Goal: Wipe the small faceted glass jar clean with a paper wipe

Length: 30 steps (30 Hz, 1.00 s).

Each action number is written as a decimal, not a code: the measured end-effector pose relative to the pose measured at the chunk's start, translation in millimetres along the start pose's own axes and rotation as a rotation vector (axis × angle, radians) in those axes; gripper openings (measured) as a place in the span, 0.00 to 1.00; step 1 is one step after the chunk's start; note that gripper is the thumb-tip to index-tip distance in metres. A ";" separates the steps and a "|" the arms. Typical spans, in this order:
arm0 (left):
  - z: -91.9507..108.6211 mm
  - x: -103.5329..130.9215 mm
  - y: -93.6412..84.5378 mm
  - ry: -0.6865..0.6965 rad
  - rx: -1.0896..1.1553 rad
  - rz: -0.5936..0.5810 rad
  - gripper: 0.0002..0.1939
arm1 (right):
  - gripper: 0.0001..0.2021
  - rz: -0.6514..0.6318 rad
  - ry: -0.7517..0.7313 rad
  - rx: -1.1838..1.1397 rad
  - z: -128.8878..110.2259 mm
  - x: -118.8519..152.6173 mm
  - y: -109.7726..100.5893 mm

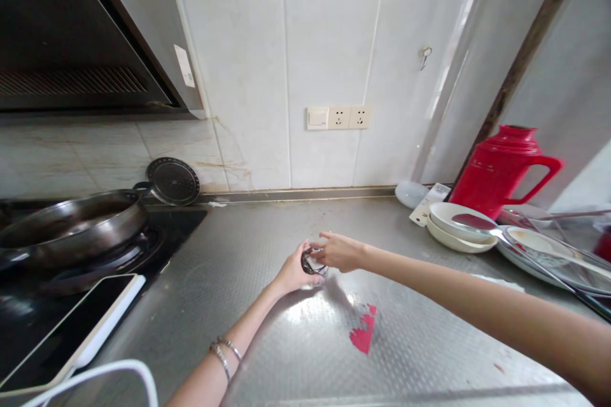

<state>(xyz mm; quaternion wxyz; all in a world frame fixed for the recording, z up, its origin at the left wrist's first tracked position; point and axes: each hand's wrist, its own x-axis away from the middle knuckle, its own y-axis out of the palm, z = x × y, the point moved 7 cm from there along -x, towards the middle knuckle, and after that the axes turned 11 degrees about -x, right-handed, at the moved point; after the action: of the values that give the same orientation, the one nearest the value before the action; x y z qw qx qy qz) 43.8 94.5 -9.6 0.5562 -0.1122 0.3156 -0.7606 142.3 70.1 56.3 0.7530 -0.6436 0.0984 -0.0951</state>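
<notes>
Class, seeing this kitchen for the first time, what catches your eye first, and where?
Likely the bright red jug at the right, behind the white bowls. Then the left hand at mid-counter, around a small dark-rimmed object, with the right hand at it. The jagged pink scrap stands out, on the metal counter nearer the viewer.

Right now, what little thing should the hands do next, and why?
I think the left hand should probably hold the small dark-rimmed container steady, because it curls around it while the fingers of the right hand are right up at its top, so a nudge there might tip it.
</notes>
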 end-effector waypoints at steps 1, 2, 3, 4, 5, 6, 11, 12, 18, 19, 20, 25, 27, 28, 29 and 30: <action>-0.8 -0.2 0.5 0.000 0.000 0.001 0.55 | 0.11 -0.043 -0.011 0.028 -2.6 -0.4 0.2; -1.4 -0.5 1.3 0.002 0.006 0.000 0.55 | 0.10 -0.089 -0.025 0.050 -5.6 -0.7 0.4; -1.9 -0.7 2.0 0.002 0.015 -0.001 0.55 | 0.09 -0.129 -0.029 0.065 -8.1 -1.1 0.3; -2.4 -0.9 2.6 0.000 0.023 -0.001 0.55 | 0.07 -0.156 -0.013 0.072 -9.5 -1.8 -0.5; -2.7 -1.1 2.9 -0.003 0.025 0.001 0.55 | 0.05 -0.174 0.011 0.071 -10.8 -2.8 -1.4; -2.5 -1.1 2.7 -0.003 0.022 0.008 0.55 | 0.05 -0.180 0.034 0.064 -12.5 -4.3 -2.6; 6.1 -0.3 -0.8 0.035 0.017 0.026 0.54 | 0.09 -0.133 0.147 -0.073 -22.6 -14.9 -5.9; 7.5 -0.3 -0.6 0.032 0.026 0.012 0.55 | 0.09 -0.115 0.182 -0.119 -23.1 -16.3 -6.4; 8.6 -1.9 -0.1 0.022 0.056 -0.021 0.58 | 0.08 0.123 0.424 -0.533 -15.5 -12.5 -12.5; 7.5 -2.0 -0.3 0.020 0.060 -0.016 0.58 | 0.08 0.143 0.454 -0.561 -14.9 -11.1 -11.1; 6.3 -1.9 -0.6 0.018 0.059 -0.012 0.58 | 0.08 0.155 0.480 -0.571 -14.8 -10.0 -9.2; 4.7 -0.4 0.3 0.013 0.015 -0.020 0.57 | 0.09 0.230 0.579 -0.577 -18.1 -5.1 -1.0; 4.9 -0.2 1.1 0.019 0.013 -0.025 0.57 | 0.08 0.254 0.593 -0.575 -20.2 -2.5 -0.8; 4.3 -0.2 1.5 0.018 0.012 -0.026 0.58 | 0.07 0.262 0.595 -0.574 -21.1 -1.1 -1.2; 3.0 -0.2 1.8 0.011 0.004 -0.024 0.58 | 0.06 0.268 0.594 -0.573 -22.0 0.2 -1.7; 1.4 -0.1 1.8 0.005 -0.016 -0.019 0.58 | 0.05 0.271 0.589 -0.575 -22.8 1.2 -2.0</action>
<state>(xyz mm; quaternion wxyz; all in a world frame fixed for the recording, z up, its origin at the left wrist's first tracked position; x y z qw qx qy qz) 45.9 93.7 -9.6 0.5471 -0.1180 0.3220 -0.7636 137.3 47.8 54.8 0.4885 -0.7539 0.4153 -0.1435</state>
